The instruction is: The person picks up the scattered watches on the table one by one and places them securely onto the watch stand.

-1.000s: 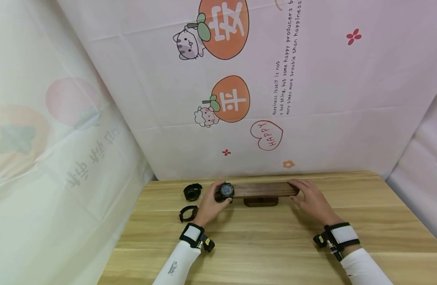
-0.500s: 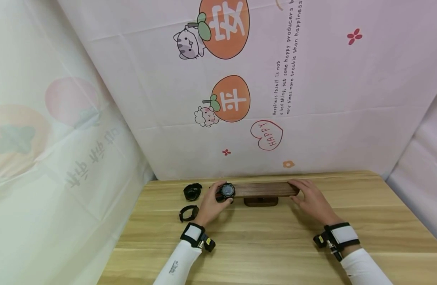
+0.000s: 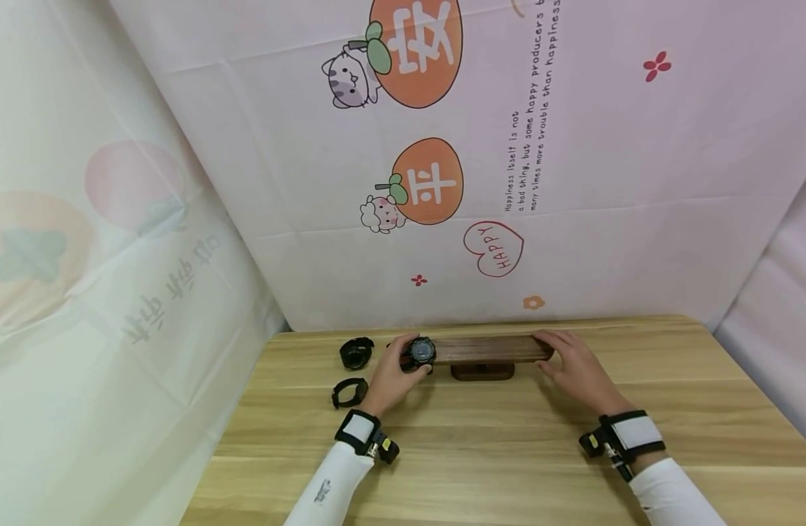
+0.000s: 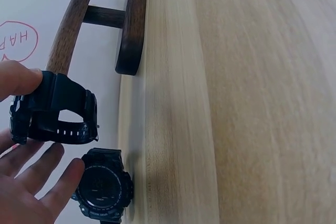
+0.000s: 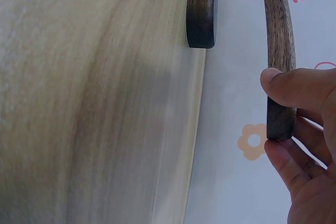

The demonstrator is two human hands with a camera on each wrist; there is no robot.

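Note:
A dark wooden watch stand point(image 3: 484, 350), a bar on a short post and base point(image 4: 132, 30), stands at the back of the table. Around the left end of its bar hangs a black wristwatch point(image 3: 422, 351); its closed strap loop shows in the left wrist view. My left hand point(image 3: 389, 378) pinches this watch between thumb and fingers. At the other end of the bar, my right hand point(image 3: 579, 371) grips the wood, thumb on the near side and fingers beyond, as the right wrist view shows point(image 5: 310, 129).
Two more black watches, one at the back point(image 3: 356, 353) and one nearer point(image 3: 349, 394), lie left of my left hand on the wooden table point(image 3: 481, 460). A printed white cloth point(image 3: 573, 256) hangs right behind the table's back edge.
My left hand and the watch have shifted slightly to the right along the bar. The right hand keeps its place on the bar's end.

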